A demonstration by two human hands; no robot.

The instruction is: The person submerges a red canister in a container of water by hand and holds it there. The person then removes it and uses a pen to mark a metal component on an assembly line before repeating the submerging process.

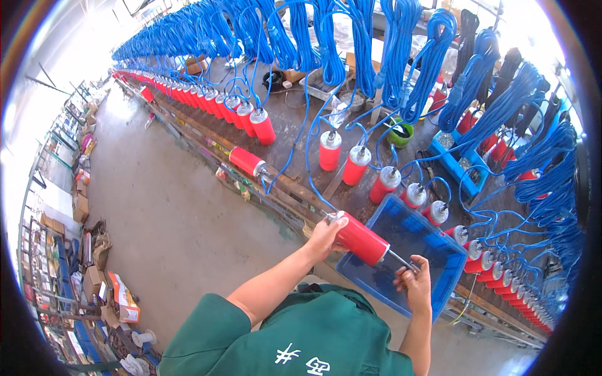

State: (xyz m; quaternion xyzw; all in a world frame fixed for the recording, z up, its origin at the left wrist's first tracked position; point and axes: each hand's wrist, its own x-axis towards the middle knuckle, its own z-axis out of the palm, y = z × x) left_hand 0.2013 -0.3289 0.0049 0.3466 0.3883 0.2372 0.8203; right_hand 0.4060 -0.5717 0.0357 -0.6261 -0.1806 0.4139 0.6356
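Note:
A red cylinder (364, 242) with a silver cap and a blue cable lies tilted across the near edge of the bench. My left hand (325, 239) is closed around its capped end. A thin metal rod (400, 259) sticks out from the opposite end. My right hand (416, 282) pinches the rod's outer end; what sits at its tip is partly hidden by the fingers. Below both hands and the cylinder is a blue plastic tray (439, 243). Another red cylinder (246, 160) lies on its side along the bench edge to the left.
Upright red cylinders (262, 126) line the bench (290, 116) on both sides, tethered by blue cables. Coiled blue cables (360, 44) hang above it. A green cup (400, 133) and a blue bin of small parts (461, 161) stand farther back. Loaded shelves (56, 282) stand across the floor at left.

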